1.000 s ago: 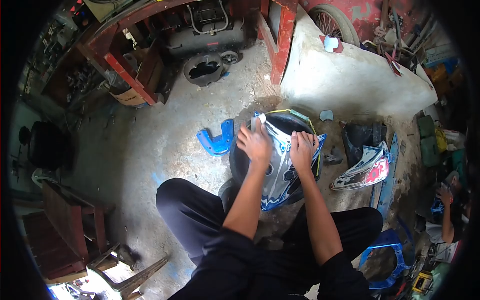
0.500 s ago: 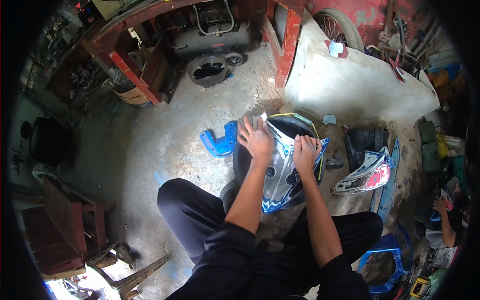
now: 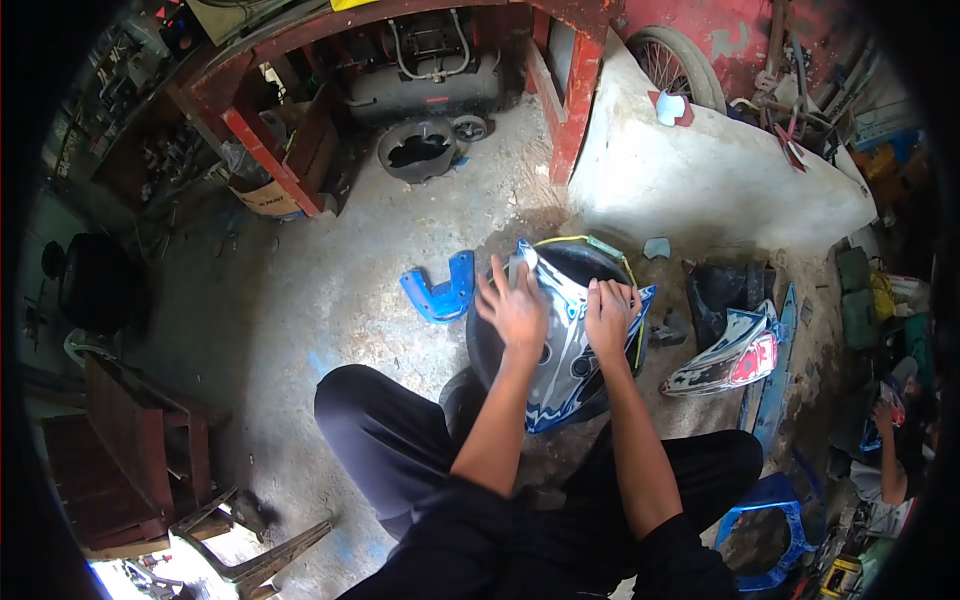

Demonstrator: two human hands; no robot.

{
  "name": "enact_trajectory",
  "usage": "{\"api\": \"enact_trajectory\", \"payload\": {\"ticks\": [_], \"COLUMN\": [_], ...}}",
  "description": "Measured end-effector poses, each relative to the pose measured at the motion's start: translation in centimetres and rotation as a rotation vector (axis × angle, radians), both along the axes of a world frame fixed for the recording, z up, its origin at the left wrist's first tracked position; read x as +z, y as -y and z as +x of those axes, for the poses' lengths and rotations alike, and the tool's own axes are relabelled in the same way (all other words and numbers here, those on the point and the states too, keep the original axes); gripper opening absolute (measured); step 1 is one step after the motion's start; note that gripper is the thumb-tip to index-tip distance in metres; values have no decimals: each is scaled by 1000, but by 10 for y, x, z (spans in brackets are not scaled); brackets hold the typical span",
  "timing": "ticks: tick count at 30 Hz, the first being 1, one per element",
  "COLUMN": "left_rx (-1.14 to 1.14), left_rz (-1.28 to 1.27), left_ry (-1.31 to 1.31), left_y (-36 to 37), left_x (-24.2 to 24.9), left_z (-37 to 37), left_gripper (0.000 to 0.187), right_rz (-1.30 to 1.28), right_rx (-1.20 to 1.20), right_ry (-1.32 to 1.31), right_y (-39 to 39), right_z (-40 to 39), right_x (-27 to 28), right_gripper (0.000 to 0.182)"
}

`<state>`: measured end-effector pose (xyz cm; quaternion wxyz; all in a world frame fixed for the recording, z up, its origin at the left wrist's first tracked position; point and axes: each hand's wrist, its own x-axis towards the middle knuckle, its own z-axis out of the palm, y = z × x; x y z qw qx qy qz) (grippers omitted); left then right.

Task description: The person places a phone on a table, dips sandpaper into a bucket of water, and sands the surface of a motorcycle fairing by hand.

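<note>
A grey, white and blue plastic panel [image 3: 565, 345] rests over a round black tub [image 3: 482, 330] between my knees. My left hand [image 3: 517, 308] lies on the panel's upper left part, fingers spread, with a small pale piece beneath or between the fingers that I cannot make out. On the panel's right edge is my right hand [image 3: 608, 315], its fingers curled together over the rim and gripping it. A blue U-shaped part [image 3: 440, 288] lies on the floor just left of the tub.
Right of the tub lie a white, blue and red panel [image 3: 728, 350] and a blue strip [image 3: 775, 375]; a blue frame [image 3: 765, 530] is lower right. Another person's hand [image 3: 884, 415] shows at the far right. A red wooden frame [image 3: 575, 110] and wooden bench [image 3: 130, 440] stand around.
My left hand has shifted slightly down over the panel, and more of the panel's top corner shows. My right hand keeps its place on the edge. The view has tilted slightly.
</note>
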<state>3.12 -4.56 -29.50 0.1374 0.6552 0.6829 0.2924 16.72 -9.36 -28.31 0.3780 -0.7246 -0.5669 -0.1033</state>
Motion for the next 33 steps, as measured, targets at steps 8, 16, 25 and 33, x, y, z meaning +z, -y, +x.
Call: {"api": "enact_trajectory", "payload": {"ticks": [8,16,25,33], "left_rx": [24,-20,-10,-87], "left_rz": [-39,-62,-12,-30], "left_ry": [-19,-39,-31,-68], "left_y": [-42,27,-11,30], "left_x": [3,8,1,19], "left_z": [5,-5,0,-8], "left_gripper": [41,42,43,46], "right_rz": [-64,-48,-25,-74], "right_rx": [9,3,-3,115], "right_ry": [0,3,-4,14], "right_y": [1,1,2,11], "right_z": [1,1,-1,12], "right_x": [2,2,3,9], "right_gripper": [28,27,28,24]}}
